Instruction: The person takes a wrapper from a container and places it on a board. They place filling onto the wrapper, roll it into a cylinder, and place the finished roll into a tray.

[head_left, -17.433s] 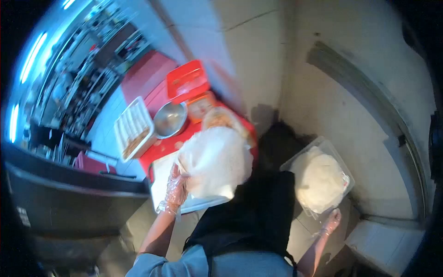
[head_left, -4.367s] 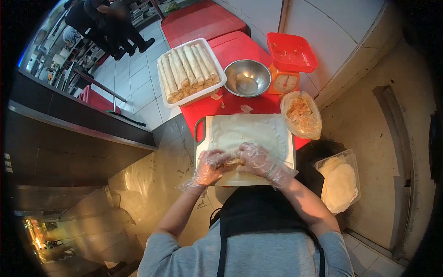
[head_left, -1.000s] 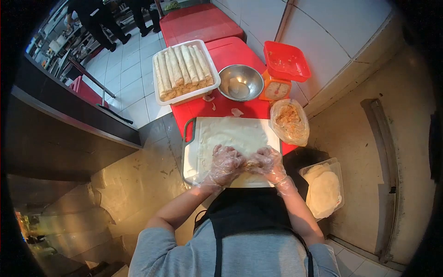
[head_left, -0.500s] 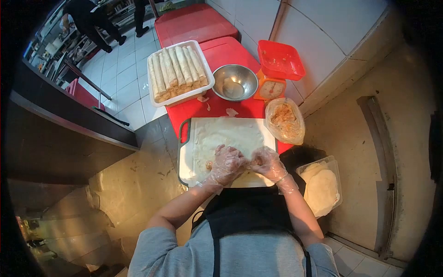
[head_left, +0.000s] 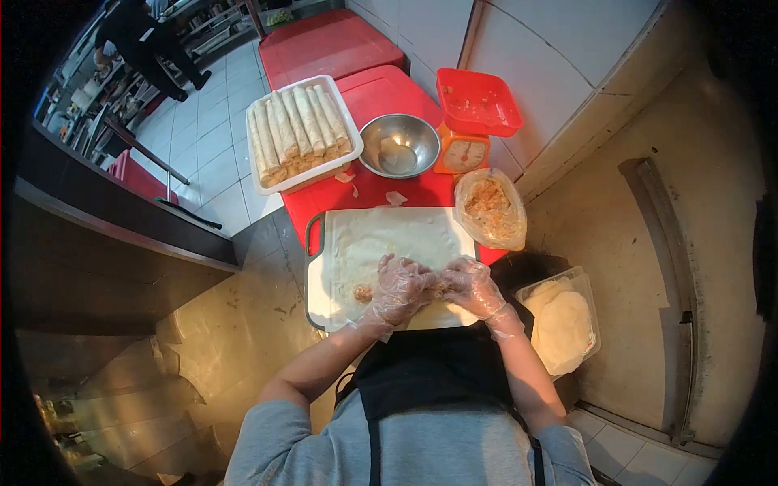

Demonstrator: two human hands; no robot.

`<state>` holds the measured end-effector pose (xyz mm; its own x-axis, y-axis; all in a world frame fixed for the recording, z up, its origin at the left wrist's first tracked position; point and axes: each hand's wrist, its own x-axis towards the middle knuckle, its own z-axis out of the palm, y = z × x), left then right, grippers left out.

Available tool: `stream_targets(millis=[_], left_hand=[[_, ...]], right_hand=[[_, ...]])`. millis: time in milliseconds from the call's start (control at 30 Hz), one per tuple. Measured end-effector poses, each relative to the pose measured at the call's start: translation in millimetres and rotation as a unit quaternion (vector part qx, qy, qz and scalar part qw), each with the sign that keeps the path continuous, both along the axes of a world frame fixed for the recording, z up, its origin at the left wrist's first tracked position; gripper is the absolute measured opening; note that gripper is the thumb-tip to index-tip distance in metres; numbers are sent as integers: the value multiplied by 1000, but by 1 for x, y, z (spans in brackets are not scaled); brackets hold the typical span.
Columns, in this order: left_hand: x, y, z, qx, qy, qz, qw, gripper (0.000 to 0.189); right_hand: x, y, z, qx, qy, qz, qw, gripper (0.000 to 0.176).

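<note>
Nearest me is the worker's grey shirt [head_left: 454,445], with a black apron [head_left: 429,356] hanging from it, and both bare forearms reach forward from the short sleeves. Beyond the apron, over the near half of a white cutting board [head_left: 318,304], the left hand [head_left: 399,290] and the right hand [head_left: 472,289] meet in thin clear gloves. The fingers of both are bent in toward one another, their tips all but touching; I can't tell whether they are clamped on anything, since the knuckles hide what lies between. A lump of filling [head_left: 362,292] sits on the board just left of the left hand, and a pale, thin sheet [head_left: 393,232] spreads flat over the board's far half. Off to the right, lower than the board, a clear tub [head_left: 583,283] holds a stack of pale round wrappers [head_left: 559,324]. At the board's far right corner slumps a clear bag of orange filling [head_left: 490,204]. Farther on, along the red tabletop [head_left: 433,192], stand a white tray [head_left: 279,186] of long pale rolls [head_left: 304,125] on the left, a steel bowl [head_left: 417,158] just beside it, and an orange scale [head_left: 466,154] carrying a red pan [head_left: 490,109]. Far left, a person in dark clothes [head_left: 146,40] leans over the shelving.
</note>
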<state>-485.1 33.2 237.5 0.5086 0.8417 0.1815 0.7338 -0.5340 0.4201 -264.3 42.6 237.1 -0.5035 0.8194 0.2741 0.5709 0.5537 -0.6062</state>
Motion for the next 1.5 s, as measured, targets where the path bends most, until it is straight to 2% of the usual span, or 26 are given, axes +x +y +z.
stream_targets(millis=[100, 200, 300, 500, 533, 600, 633, 733, 833, 933, 1033, 1133, 1167, 1233, 1333, 1433, 1500], left_hand=[[6, -4, 3, 9, -17, 5, 1000, 38], [2, -5, 2, -8, 8, 10, 1000, 45], [-22, -11, -3, 11, 29, 31, 999, 49], [-81, -17, -7, 23, 43, 36, 998, 57], [-92, -17, -14, 33, 27, 26, 999, 60], [-108, -17, -24, 52, -6, 7, 999, 66], [-110, -17, -23, 51, -92, -6, 994, 72], [-104, -17, -11, 42, -88, 1, 995, 76], [-111, -15, -23, 6, -64, 3, 998, 76], [-118, -20, -26, -56, -165, 0, 985, 78], [-127, -20, -19, -84, -188, 6, 979, 77], [-131, -21, -40, -178, -256, 46, 949, 70], [-133, -23, -36, -140, -191, 57, 970, 68], [-125, -25, 2, -63, -59, 77, 993, 65], [-134, -24, -8, -74, -112, 48, 990, 61], [-133, -25, -6, -81, -74, 75, 991, 58], [-132, -25, -4, 2, -106, 69, 992, 53]], right_hand=[[7, 3, -9, 28, -67, 26, 997, 35], [7, 2, -4, -31, -51, 11, 998, 40], [6, 0, 5, -46, -15, -25, 999, 47], [4, 7, 25, -102, -116, 10, 988, 58], [1, 9, 29, -109, -130, 14, 985, 58], [-15, 13, 32, -44, -121, 45, 991, 60], [-26, 13, 32, -12, -117, 59, 991, 61], [-72, 11, -8, 34, -41, 96, 994, 52], [-106, 11, -15, 26, -68, 130, 989, 43], [-115, 11, -16, 57, -136, 131, 980, 22], [-114, 8, 2, 11, -88, 108, 990, 27], [-130, 5, -26, 65, -130, 106, 984, 13], [-131, 6, -32, 79, -126, 106, 983, 14], [-133, 9, -30, 106, -119, 105, 982, 14], [-131, 3, -2, 75, -88, 87, 990, 17], [-145, 1, -32, 77, -140, 68, 985, 26], [-139, 4, -23, 60, -122, 85, 987, 24]])
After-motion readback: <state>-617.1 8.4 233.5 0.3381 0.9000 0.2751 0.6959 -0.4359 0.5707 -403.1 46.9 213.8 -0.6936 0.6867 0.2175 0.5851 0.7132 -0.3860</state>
